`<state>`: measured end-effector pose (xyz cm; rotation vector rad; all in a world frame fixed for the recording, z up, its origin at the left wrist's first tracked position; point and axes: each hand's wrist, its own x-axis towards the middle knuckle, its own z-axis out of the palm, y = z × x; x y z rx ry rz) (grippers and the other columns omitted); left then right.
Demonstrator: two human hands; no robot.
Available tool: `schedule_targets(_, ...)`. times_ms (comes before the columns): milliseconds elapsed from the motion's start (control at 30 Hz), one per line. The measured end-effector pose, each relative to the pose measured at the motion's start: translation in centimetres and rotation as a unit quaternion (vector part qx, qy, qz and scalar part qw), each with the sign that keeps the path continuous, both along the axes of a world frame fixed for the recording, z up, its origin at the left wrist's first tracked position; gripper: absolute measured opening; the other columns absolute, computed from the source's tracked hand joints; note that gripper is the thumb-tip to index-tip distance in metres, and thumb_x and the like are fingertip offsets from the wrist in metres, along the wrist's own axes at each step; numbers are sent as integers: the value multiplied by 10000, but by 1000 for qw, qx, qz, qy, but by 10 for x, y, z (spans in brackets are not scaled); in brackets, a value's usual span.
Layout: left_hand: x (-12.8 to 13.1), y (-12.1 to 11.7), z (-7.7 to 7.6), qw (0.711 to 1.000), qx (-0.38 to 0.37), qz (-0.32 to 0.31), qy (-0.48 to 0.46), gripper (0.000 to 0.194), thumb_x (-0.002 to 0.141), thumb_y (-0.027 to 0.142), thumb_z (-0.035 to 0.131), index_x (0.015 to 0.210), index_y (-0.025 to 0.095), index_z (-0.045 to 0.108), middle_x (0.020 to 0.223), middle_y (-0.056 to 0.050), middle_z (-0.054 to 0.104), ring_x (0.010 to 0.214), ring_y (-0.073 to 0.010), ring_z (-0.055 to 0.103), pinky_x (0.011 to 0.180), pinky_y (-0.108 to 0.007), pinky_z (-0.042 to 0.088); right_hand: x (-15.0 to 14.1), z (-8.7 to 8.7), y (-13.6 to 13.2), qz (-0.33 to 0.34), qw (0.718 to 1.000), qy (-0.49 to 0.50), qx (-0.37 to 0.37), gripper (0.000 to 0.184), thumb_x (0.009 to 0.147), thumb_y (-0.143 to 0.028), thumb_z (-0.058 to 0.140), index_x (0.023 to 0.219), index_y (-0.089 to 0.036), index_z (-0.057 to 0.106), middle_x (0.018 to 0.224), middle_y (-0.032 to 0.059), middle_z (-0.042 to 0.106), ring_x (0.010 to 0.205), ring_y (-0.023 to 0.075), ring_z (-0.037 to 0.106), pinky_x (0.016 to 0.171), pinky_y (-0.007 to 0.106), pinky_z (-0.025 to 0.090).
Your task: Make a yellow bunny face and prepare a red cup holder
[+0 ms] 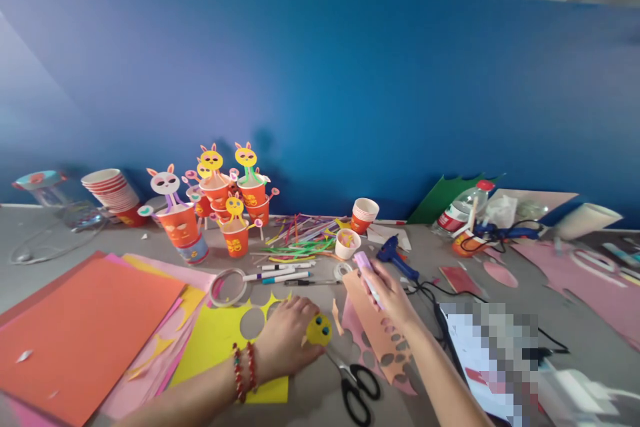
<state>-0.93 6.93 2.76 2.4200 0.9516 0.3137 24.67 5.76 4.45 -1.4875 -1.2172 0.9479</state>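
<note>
My left hand (pixel 287 333), wearing red bead bracelets, rests over a yellow paper sheet (pixel 207 340) with round holes cut in it. Its thumb and fingers close on a yellow round paper face (pixel 319 329) with two blue eyes. To the right, my right hand (pixel 390 290) grips a lilac and white stick-shaped tool (pixel 367 273), whose exact kind I cannot make out. Beneath that hand lies an orange paper strip (pixel 373 327) with many cut-outs, partly over pink paper. Black-handled scissors (pixel 353 383) lie just below the paper face.
Orange paper cups (pixel 235 237) with paper animal figures stand at the back left. Markers (pixel 285 277), a tape roll (pixel 227 287) and coloured strips (pixel 300 237) lie mid-table. A blue glue gun (pixel 397 257) and its cable sit right of centre. Coloured sheets (pixel 95 327) cover the left side.
</note>
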Motion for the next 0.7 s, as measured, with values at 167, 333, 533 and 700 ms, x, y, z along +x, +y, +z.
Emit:
schedule_targets(167,15,10,14,994,86,-31,52,625,659,600,790,1089,168,652,1124,-151,658,1035,-359,606,910,-485,494,-9,-5,-29,62,993,40,-89,335,879,-533,573,1051,-245,585,572,-69,529,378,86,421,341,173,293)
schedule_targets(333,21,32,45,956,273,-111,12,495,912,369,627,1348,186,480,1330,-138,579,1233,-310,517,1027,-449,413,-16,6,-36,150,978,58,-131,375,784,-271,611,1150,-244,535,596,-82,597,362,62,429,354,153,316)
schedule_targets(533,30,46,50,921,261,-290,-15,373,1000,484,416,1030,156,590,946,-93,703,835,-231,635,742,-338,467,-34,12,-41,236,944,112,-200,766,707,-195,556,1445,-229,354,560,-103,557,337,57,362,340,138,276)
schedule_targets(700,7,38,35,965,140,-221,-4,475,1017,506,303,861,180,611,756,-47,705,635,-175,631,638,-261,445,-34,18,-63,224,965,-83,-109,792,680,-165,613,1451,-238,447,895,25,708,688,189,655,630,258,491)
